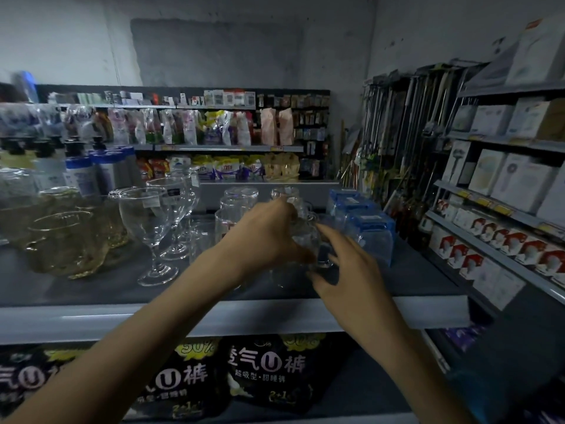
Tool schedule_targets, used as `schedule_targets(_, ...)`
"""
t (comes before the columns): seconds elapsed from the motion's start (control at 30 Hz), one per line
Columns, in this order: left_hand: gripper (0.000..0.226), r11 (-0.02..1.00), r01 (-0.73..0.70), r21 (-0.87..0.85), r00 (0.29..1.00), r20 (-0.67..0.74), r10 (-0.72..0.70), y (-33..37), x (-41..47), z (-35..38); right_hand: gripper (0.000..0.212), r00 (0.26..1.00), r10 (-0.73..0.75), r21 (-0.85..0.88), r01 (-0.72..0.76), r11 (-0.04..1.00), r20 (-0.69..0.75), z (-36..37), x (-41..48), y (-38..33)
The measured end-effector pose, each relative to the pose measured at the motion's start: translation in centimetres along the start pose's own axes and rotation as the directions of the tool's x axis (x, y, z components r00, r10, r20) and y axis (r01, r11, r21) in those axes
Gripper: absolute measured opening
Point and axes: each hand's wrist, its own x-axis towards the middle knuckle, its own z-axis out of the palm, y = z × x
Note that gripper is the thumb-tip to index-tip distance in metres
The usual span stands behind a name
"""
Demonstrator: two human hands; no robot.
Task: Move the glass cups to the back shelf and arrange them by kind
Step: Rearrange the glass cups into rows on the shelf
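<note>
On the dark shelf top stand rows of glassware. My left hand grips a clear glass mug from above and the side, in a row of similar mugs. My right hand reaches in beside it, fingers spread and touching the base of a clear glass. Stemmed clear goblets stand to the left. Yellow-tinted glasses fill the far left. Upturned clear tumblers stand behind my left hand. Blue-tinted glasses line the right side.
The shelf's pale front edge runs across below my arms, with dark packaged goods beneath. A side rack with white boxes stands close on the right. Bottles and stocked shelves stand behind the glassware.
</note>
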Motion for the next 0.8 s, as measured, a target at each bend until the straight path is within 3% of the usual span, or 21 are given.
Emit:
schedule_targets(0.17, 0.060, 0.987, 0.123, -0.108, 0.992, -0.026, -0.127, -0.2, -0.3, 0.6, 0.083, 1.000, 0.022, -0.007, -0.023, 1.000, -0.010, 0.3, 0.4, 0.3)
schedule_targets(0.33, 0.070, 0.960, 0.191, -0.205, 0.945, -0.227, -0.236, 0.2, -3.9, 3.5, 0.079, 0.999, -0.019, -0.095, 0.016, 0.995, -0.034, 0.3, 0.7, 0.3)
schedule_targets(0.5, 0.062, 0.920, 0.220, -0.324, 0.894, -0.310, -0.323, 0.7, -5.0, 6.3, 0.076, 0.999, -0.027, -0.168, 0.023, 0.986, -0.021, 0.0, 0.9, 0.2)
schedule_targets(0.8, 0.048, 0.902, 0.251, -0.352, 0.857, -0.353, -0.376, 0.0, -3.5, 7.3, 0.078, 1.000, -0.015, -0.232, 0.014, 0.973, -0.006, 0.7, 2.4, 0.6)
